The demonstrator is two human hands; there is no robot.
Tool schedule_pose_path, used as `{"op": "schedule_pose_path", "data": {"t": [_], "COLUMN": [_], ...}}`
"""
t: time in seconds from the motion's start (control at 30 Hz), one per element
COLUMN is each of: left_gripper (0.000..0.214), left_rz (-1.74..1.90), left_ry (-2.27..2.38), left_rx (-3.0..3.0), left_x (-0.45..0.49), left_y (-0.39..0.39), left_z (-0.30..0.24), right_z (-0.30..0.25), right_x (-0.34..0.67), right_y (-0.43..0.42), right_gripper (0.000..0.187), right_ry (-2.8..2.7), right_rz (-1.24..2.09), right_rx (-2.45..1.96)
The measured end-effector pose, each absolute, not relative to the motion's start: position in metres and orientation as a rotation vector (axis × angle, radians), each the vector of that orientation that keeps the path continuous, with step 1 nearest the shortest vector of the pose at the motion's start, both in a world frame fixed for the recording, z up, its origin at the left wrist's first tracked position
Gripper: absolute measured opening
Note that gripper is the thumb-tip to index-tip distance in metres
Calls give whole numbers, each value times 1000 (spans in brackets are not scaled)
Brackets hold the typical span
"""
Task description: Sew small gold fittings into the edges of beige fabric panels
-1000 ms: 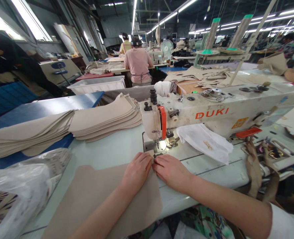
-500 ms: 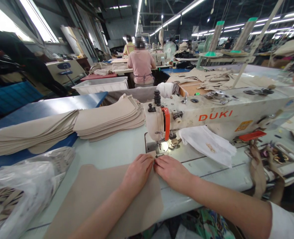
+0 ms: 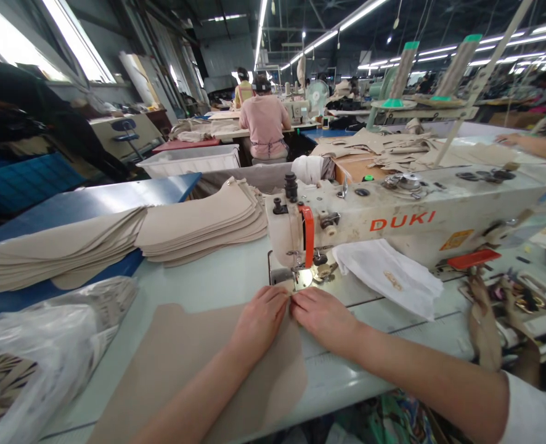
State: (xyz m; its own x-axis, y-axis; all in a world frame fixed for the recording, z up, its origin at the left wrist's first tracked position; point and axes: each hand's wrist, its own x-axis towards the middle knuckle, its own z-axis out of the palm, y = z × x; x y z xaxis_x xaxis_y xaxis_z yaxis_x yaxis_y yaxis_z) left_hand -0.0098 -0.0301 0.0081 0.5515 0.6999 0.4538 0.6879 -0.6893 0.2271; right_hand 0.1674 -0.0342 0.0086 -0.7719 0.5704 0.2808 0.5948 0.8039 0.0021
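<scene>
A large beige fabric panel [image 3: 185, 351] lies flat on the pale sewing table, its upper corner just in front of the needle area. My left hand [image 3: 261, 314] rests on that corner, fingers bent and pinching the panel's edge. Close against it, my right hand [image 3: 323, 314] pinches the same edge from the right side. Both sets of fingertips nearly meet, and they hide the exact spot they hold. Right behind them stands the sewing machine [image 3: 402, 216], with its presser foot and lit metal plate [image 3: 305, 277].
Stacks of cut beige panels [image 3: 203, 222] lie at the left beside a clear plastic bag [image 3: 55, 351]. A white cloth [image 3: 388, 277] hangs under the machine arm. A parts tray [image 3: 532, 296] sits at right. Co-workers are further back, including a person in pink [image 3: 264, 123].
The view has shifted slightly. My hands stay pinched at the panel's corner, fingertips close together. At far right, another person's hand now reaches over the fabric behind the machine.
</scene>
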Motion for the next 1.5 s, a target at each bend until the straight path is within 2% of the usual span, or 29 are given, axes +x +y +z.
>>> {"op": "schedule_pose_path", "data": {"t": [0.43, 0.87, 1.5], "left_gripper": [29, 30, 25], "left_rz": [897, 917, 910], "left_ry": [1167, 1161, 1181], "left_rx": [2758, 2716, 2709], "left_x": [3, 1, 2], "left_y": [3, 9, 6], "left_z": [4, 4, 4], "right_z": [5, 2, 6], "right_x": [182, 180, 183], "right_y": [-12, -8, -13], "right_gripper": [11, 9, 12], "right_ry": [-2658, -2535, -2623], "right_rz": [-106, -226, -102], "right_rx": [-985, -938, -1010]}}
